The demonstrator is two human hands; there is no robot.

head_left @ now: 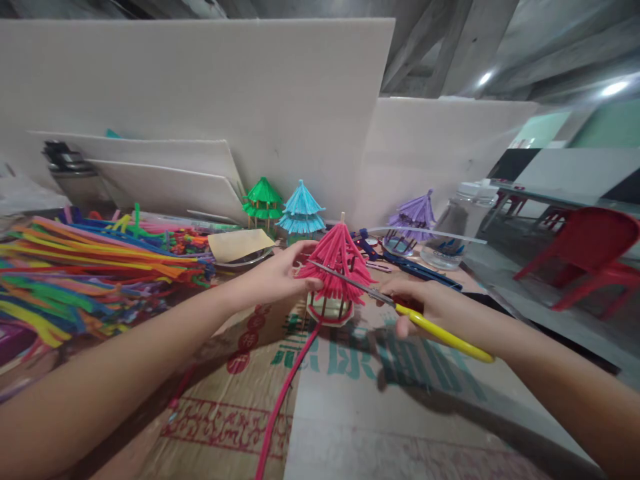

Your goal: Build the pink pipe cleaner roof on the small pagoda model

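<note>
A small red pavilion model (336,270) with a pipe-cleaner roof stands on flattened cardboard (350,393). My left hand (287,272) is closed on the left edge of its roof. In my right hand (425,308) are yellow-handled scissors (400,308), gripped by the handles, with the blades reaching left across the red roof. A long red pipe cleaner (285,393) trails from the model's base toward me.
A big heap of coloured pipe cleaners (75,267) lies at the left. Green (263,200), blue (301,210) and purple (415,217) pavilion models stand behind. A clear plastic jar (453,227), white boards (200,120) and a red chair (590,257) are nearby.
</note>
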